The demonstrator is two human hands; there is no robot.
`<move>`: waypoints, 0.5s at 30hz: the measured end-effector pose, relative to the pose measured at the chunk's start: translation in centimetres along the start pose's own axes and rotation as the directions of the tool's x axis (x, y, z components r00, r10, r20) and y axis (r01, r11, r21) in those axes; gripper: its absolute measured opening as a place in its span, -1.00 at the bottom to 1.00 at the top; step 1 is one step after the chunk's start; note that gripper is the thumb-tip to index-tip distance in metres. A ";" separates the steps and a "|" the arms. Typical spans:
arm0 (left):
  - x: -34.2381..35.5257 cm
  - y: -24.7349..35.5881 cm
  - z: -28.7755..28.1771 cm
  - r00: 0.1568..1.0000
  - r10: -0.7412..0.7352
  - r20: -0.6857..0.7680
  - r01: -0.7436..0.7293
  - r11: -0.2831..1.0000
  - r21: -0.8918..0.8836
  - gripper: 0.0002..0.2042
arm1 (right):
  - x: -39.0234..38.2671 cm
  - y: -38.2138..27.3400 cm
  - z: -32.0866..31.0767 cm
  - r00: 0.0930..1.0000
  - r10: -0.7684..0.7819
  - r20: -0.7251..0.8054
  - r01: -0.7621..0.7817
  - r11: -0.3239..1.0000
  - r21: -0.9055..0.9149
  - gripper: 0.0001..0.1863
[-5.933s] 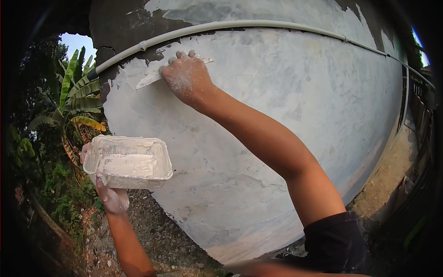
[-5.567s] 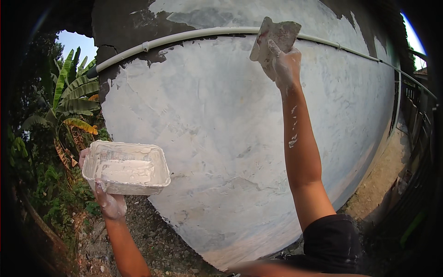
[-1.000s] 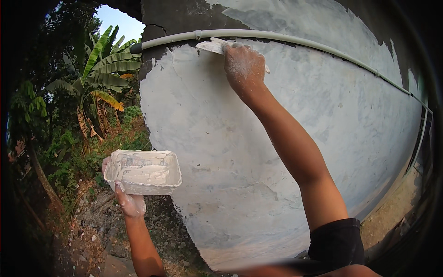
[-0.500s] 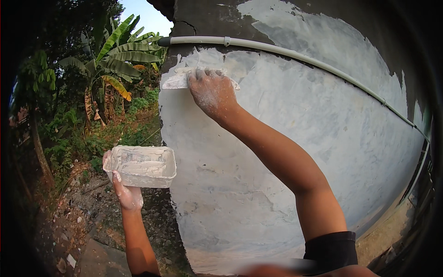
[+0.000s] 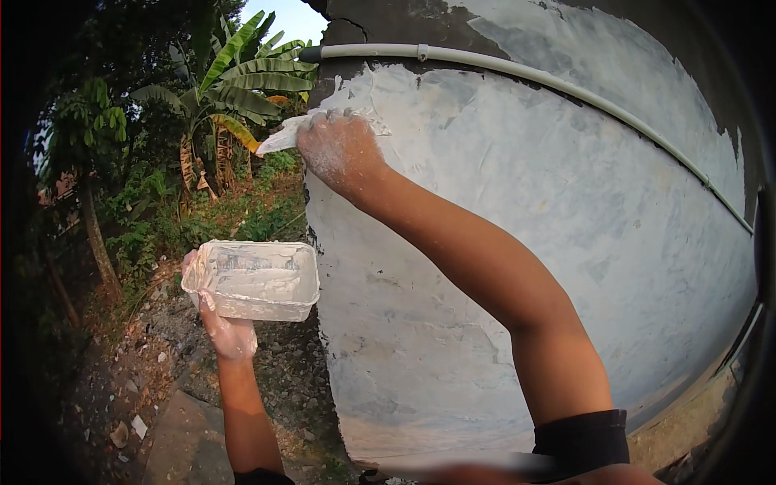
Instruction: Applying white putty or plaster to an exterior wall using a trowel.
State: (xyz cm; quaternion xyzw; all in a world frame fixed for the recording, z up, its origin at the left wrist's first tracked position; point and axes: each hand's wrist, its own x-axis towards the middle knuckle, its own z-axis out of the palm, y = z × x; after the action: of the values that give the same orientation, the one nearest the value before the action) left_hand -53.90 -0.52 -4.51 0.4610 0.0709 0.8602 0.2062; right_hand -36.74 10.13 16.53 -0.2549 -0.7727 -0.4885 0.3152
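Note:
My right hand (image 5: 339, 153), dusted white, grips a paste-coated flat blade (image 5: 277, 139) at the upper left edge of the plastered wall (image 5: 485, 234), just below the pipe. The blade's tip sticks out past that edge; whether it touches the wall there I cannot tell. My left hand (image 5: 229, 335), smeared with white paste, holds a rectangular plastic tub (image 5: 295, 287) from beneath and by its left end, left of my right forearm. A thin layer of white paste coats the tub's inside.
A white pipe (image 5: 550, 81) runs along the upper wall, with dark bare render above it. Banana plants (image 5: 242, 77), trees and undergrowth stand beyond the wall's left edge. Below lie rubble and a concrete slab (image 5: 182, 440). A narrow ledge (image 5: 671, 436) follows the wall's foot at right.
My right hand and blade have moved left to the wall's edge from higher and further right. The view has turned left, showing more plants. The tub stays in my left hand.

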 end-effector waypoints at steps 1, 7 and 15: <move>-0.1 0.2 0.1 1.000 0.012 0.021 -0.012 1.000 -0.005 -0.33 | 0.6 0.8 0.3 0.985 -0.005 -0.171 -0.010 0.996 -0.084 -0.84; -0.5 2.6 0.0 0.999 0.027 -0.026 -0.027 1.000 -0.005 -0.33 | 4.6 3.3 3.0 0.948 -0.029 -0.317 -0.031 0.983 -0.181 -0.78; -1.3 4.4 -2.1 0.987 0.026 -0.156 -0.010 0.994 0.105 -0.30 | 1.8 -2.9 9.6 0.980 -0.092 -0.179 0.087 0.996 -0.037 -0.89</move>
State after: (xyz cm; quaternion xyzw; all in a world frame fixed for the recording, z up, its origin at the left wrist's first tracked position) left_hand -56.26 -4.89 -5.32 0.4026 0.1273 0.8908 0.1678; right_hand -42.28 17.91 13.07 -0.1791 -0.7445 -0.5344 0.3577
